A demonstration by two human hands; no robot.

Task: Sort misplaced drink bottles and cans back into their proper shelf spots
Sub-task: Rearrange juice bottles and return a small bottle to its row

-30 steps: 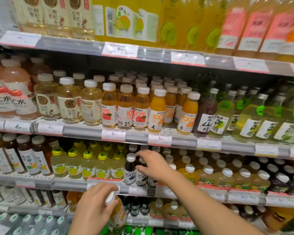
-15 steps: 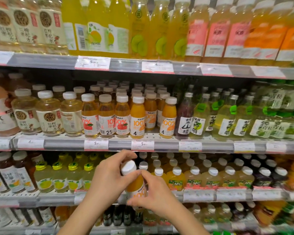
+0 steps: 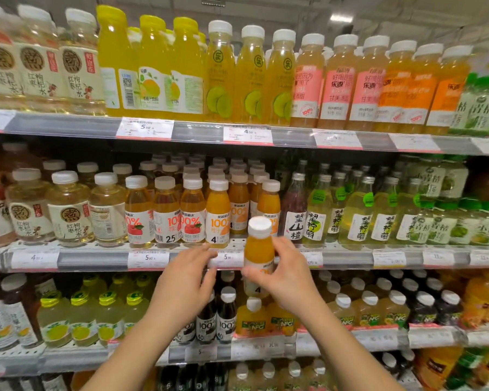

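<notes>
I hold a small orange juice bottle (image 3: 259, 249) with a white cap upright in front of the middle shelf's edge (image 3: 91, 259). My right hand (image 3: 287, 273) is wrapped around its lower half, hiding most of the label. My left hand (image 3: 188, 280) hovers just left of it, fingers apart and holding nothing. Directly behind the held bottle stand matching orange juice bottles (image 3: 218, 214) on the middle shelf, with a gap in the front row next to them.
Apple juice bottles (image 3: 137, 211) and pale tea bottles (image 3: 69, 211) fill the middle shelf's left; green-label lemon drinks (image 3: 359, 213) its right. Tall yellow and orange bottles (image 3: 150, 66) line the top shelf. Dark juice bottles (image 3: 226, 314) and NFC orange bottles (image 3: 253, 317) stand on the shelf below.
The orange juice bottle rose from the lower shelf to the middle shelf's edge. It passed from my left hand to my right, and my left hand has let go.
</notes>
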